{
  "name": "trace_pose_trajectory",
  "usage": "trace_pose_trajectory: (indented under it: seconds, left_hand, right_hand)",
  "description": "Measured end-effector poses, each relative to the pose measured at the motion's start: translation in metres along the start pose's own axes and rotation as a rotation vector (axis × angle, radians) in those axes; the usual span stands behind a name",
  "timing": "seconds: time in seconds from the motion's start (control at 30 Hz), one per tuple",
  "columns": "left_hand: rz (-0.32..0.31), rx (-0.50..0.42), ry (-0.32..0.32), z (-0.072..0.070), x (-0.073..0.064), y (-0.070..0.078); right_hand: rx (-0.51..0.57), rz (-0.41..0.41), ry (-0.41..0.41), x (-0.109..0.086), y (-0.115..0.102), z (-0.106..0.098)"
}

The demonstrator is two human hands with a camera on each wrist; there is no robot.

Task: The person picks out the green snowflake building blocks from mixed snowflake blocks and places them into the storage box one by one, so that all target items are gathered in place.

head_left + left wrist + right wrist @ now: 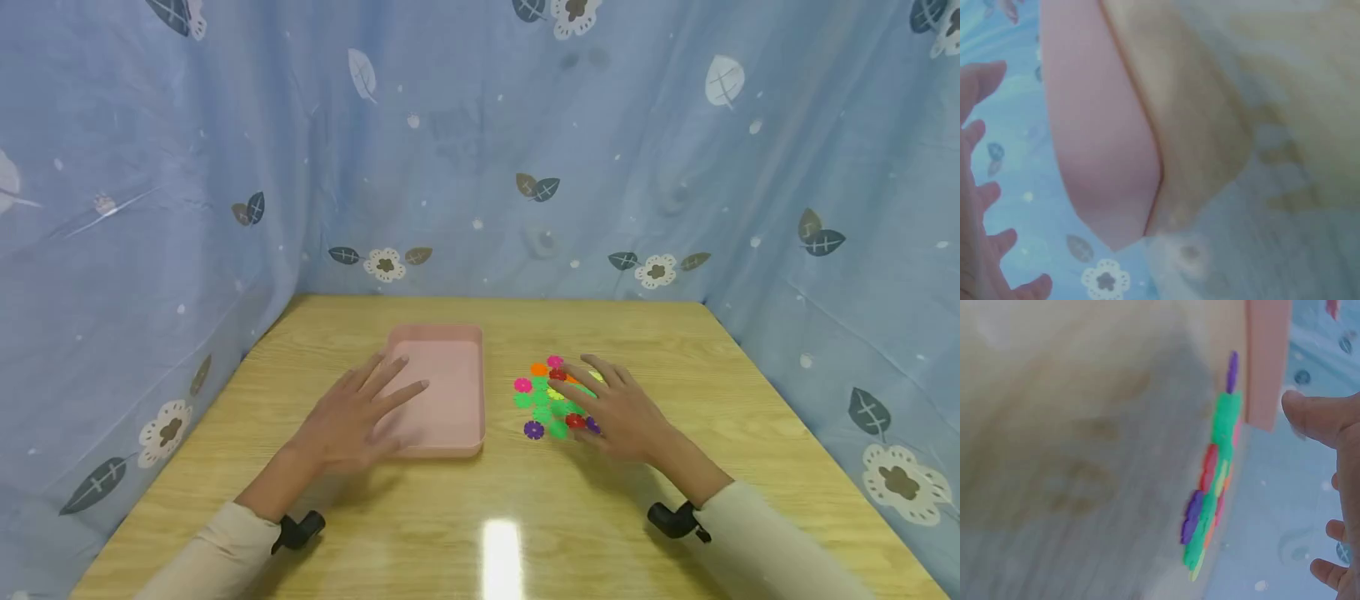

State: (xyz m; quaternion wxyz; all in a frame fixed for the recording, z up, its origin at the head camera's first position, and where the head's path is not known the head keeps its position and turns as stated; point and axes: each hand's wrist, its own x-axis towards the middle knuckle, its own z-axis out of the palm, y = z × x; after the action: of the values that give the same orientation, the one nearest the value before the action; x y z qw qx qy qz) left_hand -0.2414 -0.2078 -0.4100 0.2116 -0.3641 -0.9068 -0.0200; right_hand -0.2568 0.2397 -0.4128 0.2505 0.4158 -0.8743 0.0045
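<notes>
A shallow pink tray [442, 392] lies left of the table's middle. My left hand [356, 421] hovers over its left edge with spread fingers and holds nothing; the tray wall [1100, 137] shows beside that hand in the left wrist view. To the tray's right lie several flat, notched plastic discs [542, 398] in green, red, purple, pink, orange and yellow. Above their right part is my right hand [618, 412], fingers spread and grasping nothing, hiding some of them. The right wrist view shows the discs [1225, 425] edge-on, below the hand.
The wood-grain table [420, 517] carries a bright light reflection near its front. A blue curtain [480, 150] with leaves and flowers encloses the back and both sides. Each wrist wears a small black camera mount [300, 529].
</notes>
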Motion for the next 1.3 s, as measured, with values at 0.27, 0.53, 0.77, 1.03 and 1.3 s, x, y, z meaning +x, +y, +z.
trace_pose_trajectory:
  seconds: [0.27, 0.53, 0.77, 1.03, 1.3]
  left_hand:
    - [-0.151, -0.076, -0.044, -0.007, 0.004, -0.007]
    - [-0.267, -0.157, -0.037, -0.004, 0.006, -0.005]
    - [-0.394, -0.28, -0.084, 0.003, 0.005, -0.006]
    - [-0.504, -0.49, -0.098, 0.014, 0.007, -0.017]
    - [-0.623, -0.731, -0.037, 0.024, 0.007, -0.024]
  right_hand:
    - [0.08, 0.09, 0.06, 0.012, 0.004, 0.011]
    - [0.183, 0.099, 0.096, 0.016, 0.003, 0.018]
    - [0.271, 0.168, 0.064, 0.021, -0.002, 0.021]
    - [0.324, 0.248, -0.003, 0.025, -0.004, 0.023]
    - [0.364, 0.299, -0.107, 0.028, -0.005, 0.028]
